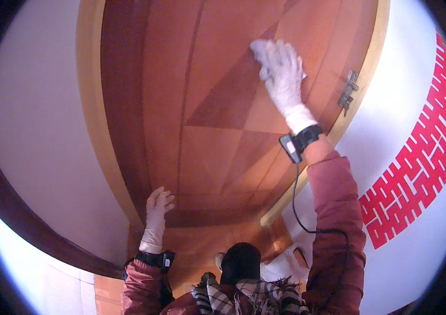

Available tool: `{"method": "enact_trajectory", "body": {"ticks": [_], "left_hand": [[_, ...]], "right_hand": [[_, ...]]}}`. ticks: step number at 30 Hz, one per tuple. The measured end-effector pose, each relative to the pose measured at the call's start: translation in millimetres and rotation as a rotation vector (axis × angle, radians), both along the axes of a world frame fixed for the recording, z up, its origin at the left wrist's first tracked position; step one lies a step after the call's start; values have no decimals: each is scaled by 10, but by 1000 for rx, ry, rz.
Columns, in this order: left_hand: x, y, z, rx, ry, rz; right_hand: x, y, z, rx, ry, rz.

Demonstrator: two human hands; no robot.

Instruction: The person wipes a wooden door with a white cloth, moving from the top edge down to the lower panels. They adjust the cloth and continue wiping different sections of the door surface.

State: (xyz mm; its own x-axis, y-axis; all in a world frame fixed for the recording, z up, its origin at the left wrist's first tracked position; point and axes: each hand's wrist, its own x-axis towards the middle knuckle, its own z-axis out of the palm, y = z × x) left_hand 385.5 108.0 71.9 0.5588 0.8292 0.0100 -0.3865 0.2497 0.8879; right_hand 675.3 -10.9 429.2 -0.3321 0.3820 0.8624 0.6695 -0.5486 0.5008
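Observation:
My right hand [283,71], in a pale glove, presses a bunched grey cloth [261,51] against the upper part of a reddish-brown wooden door [223,98] with triangular panels. The cloth shows at the left side of the fingers and under the palm. My left hand [159,202], also gloved, hangs before the lower left part of the door, fingers loosely bent and apart, holding nothing. Whether it touches the door I cannot tell. Both wrists carry black strapped devices; a black cable runs from the right one along the sleeve.
A metal slide bolt [347,92] sits at the door's right edge. A light wooden frame [89,78] borders the door. On the white wall at right is a red cut-out decoration [412,173]. A white bag-like thing [286,265] lies low at the right, near the floor.

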Motion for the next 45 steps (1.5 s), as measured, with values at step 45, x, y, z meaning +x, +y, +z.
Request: {"method": "enact_trajectory", "body": {"ticks": [45], "left_hand": [[-48, -91, 4, 107, 136, -43]], "right_hand": [[763, -1005, -2130, -6, 493, -34]]}}
